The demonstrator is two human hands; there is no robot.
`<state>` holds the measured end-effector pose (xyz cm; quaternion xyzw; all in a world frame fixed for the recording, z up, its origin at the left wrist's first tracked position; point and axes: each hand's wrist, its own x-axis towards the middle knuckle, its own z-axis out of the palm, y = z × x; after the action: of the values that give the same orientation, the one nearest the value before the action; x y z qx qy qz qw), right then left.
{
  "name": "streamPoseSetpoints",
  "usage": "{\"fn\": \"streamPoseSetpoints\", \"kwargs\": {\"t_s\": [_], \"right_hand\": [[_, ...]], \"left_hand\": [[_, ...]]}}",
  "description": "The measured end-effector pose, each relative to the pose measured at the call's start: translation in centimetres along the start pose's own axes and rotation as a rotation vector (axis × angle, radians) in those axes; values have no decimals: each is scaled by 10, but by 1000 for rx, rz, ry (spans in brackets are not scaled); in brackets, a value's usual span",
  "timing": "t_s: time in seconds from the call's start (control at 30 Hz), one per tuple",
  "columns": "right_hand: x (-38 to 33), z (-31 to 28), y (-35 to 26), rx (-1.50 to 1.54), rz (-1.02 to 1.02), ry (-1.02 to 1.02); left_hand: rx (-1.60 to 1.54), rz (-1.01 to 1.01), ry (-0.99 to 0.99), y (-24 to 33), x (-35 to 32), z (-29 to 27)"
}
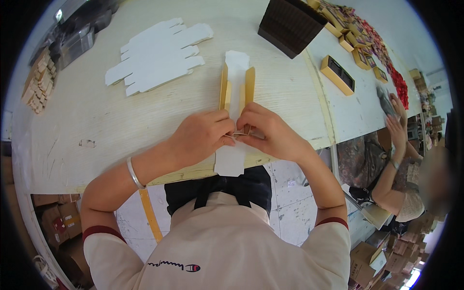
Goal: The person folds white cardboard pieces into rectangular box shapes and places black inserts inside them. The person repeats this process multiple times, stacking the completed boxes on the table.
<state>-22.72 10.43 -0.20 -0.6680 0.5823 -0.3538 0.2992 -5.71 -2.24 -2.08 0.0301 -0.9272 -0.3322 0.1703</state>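
A partly folded cardboard box [237, 72], white inside and yellow-gold outside, lies lengthwise before me at the table's front edge. Its two long side walls stand up, and the white near flap hangs over the edge toward my lap. My left hand [208, 129] pinches the near end of the box at its left corner. At the right corner my right hand [263, 129] does the same, fingertips closed on a small folded flap. Both hands almost meet over the middle. To the far left lies a stack of flat white box blanks [157, 55].
A dark brown ridged container [291, 28] stands at the back. Right of it lies a yellow box with a black insert [337, 75], near a pile of small yellow boxes [358, 43] and red packets [399, 87]. Another person's hands [397, 126] work at the right. Tan strips [40, 82] lie far left.
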Motion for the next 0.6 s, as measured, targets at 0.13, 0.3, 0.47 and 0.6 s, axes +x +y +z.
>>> {"fn": "streamPoseSetpoints", "kwargs": {"t_s": [0.13,0.3,0.47,0.6], "right_hand": [[2,-1,0,85,55,-16],[-3,0,0,31,11,-40],[-46,21,-29,-467,-182,-27],[-63,54,-23,-549,-283,204]], "left_hand": [[-132,-167,36,13,9,-4],[-111,-79,12,8,9,-2],[-102,-141,-56,23,-12,-5],[-260,-244,-226,39,-22,-9]]}}
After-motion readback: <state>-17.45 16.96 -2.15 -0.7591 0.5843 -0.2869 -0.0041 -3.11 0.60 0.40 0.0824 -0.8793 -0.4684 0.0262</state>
